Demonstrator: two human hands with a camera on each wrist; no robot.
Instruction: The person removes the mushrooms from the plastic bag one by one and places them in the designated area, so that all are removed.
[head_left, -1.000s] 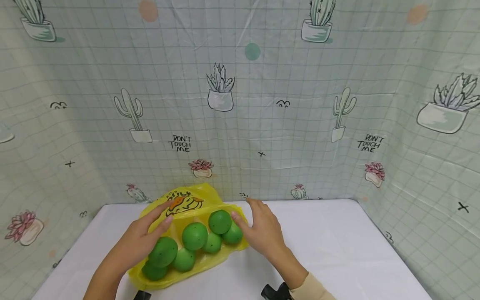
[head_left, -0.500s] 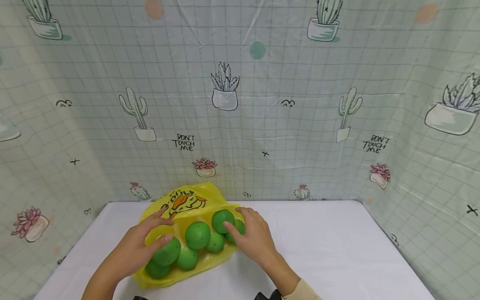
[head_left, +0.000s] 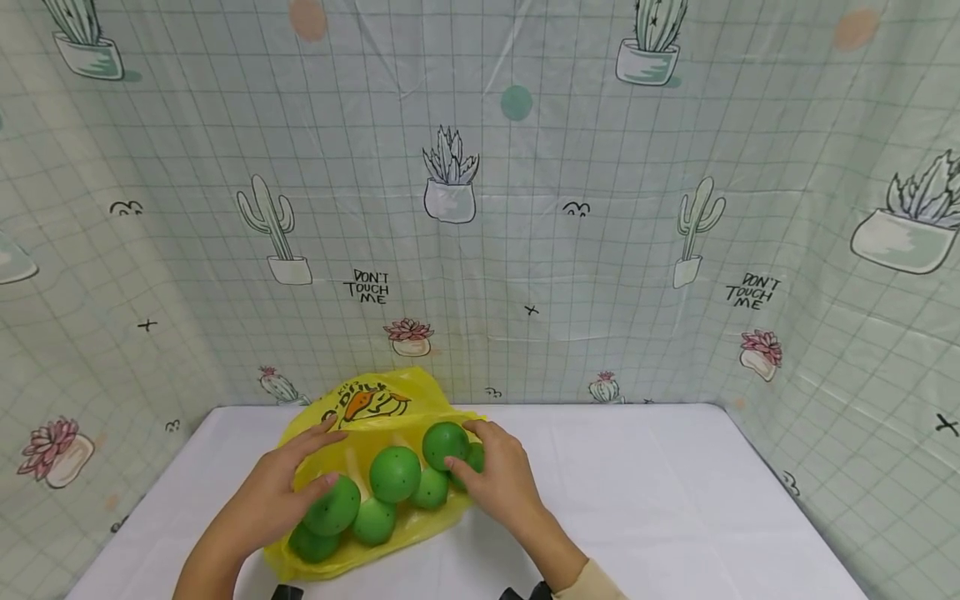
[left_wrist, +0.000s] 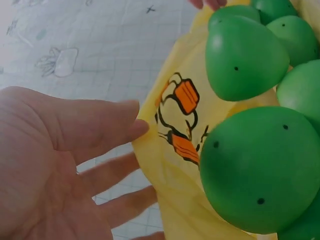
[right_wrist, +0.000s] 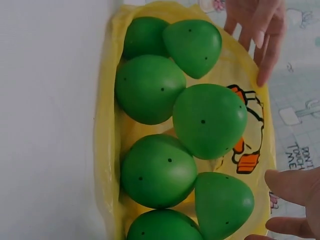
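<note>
A yellow plastic bag (head_left: 420,521) with a cartoon print lies on the table, its mouth spread toward me. Several green balls (head_left: 395,474) marked with small black dots fill the opening, some on top of others. My left hand (head_left: 273,500) is at the bag's left side, fingers spread and thumb overlapping a ball in the head view. In the left wrist view, that hand's fingertips reach the bag's edge. My right hand (head_left: 498,477) stands at the right end, fingers relaxed and apart, partly hiding the last green ball (head_left: 476,457). Its fingertips are right at the bag's rim in the right wrist view.
The table has a white cover (head_left: 637,500). Behind and on both sides hangs a grid-patterned curtain (head_left: 600,275) printed with cactus pots. Black wrist mounts (head_left: 528,592) show at the bottom edge of the head view.
Both hands have come lower and closer to the balls. The right hand has moved left over the bag's right end, its thumb now overlapping a ball. The bag has barely shifted.
</note>
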